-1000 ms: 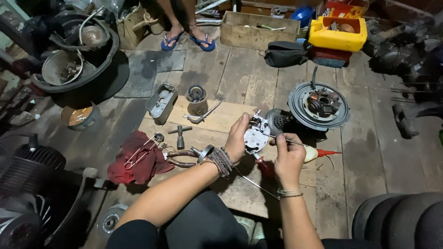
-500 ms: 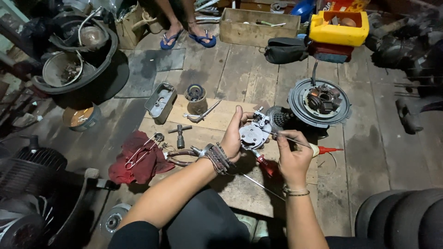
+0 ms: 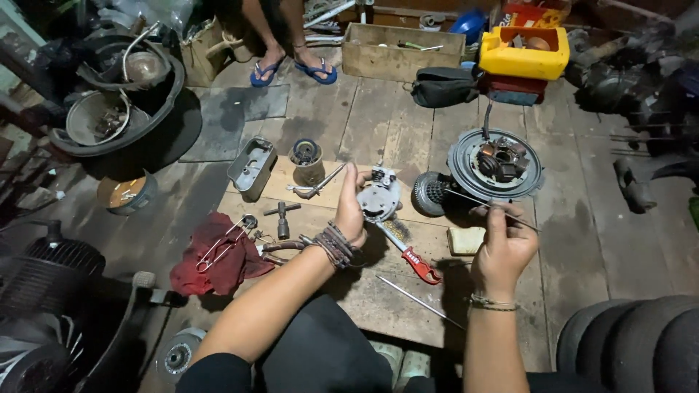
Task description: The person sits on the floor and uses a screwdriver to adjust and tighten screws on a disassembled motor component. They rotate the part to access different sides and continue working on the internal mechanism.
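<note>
Near the middle of the wooden board [image 3: 364, 291] laid on the plank floor [image 3: 349, 124], the left hand [image 3: 352, 211] held a small grey metal engine part [image 3: 380, 198] upright, its fingers curled around the part's left side with the thumb pressed against it, a stack of braided bracelets [image 3: 336, 244] at the wrist. Well apart to the right, over the board's right edge, the right hand [image 3: 504, 247] hovered with its fingers pinched together on a thin metal rod [image 3: 502, 212] that pointed up-left toward the part and stuck out down-right past the hand. Just below the part a red-handled screwdriver [image 3: 409, 251] lay on the board, and a second thin rod [image 3: 419, 300] lay nearer the board's front edge. A pale yellow block [image 3: 464, 240] sat beside the right hand. Beyond the board's right far corner rested a round grey flywheel plate with coils [image 3: 495, 164], a small black ribbed wheel [image 3: 429, 193] touching its left side. Along the board's far edge stood a grey metal housing [image 3: 251, 167] and a short cylinder [image 3: 306, 160]; a T-shaped tool [image 3: 282, 215] lay near them. At the left edge a red rag [image 3: 211, 255] carried wire clips. Farther off on the floor stood a wooden crate [image 3: 400, 54], a yellow bin [image 3: 524, 51], and another person's feet in blue sandals [image 3: 295, 69]
</note>
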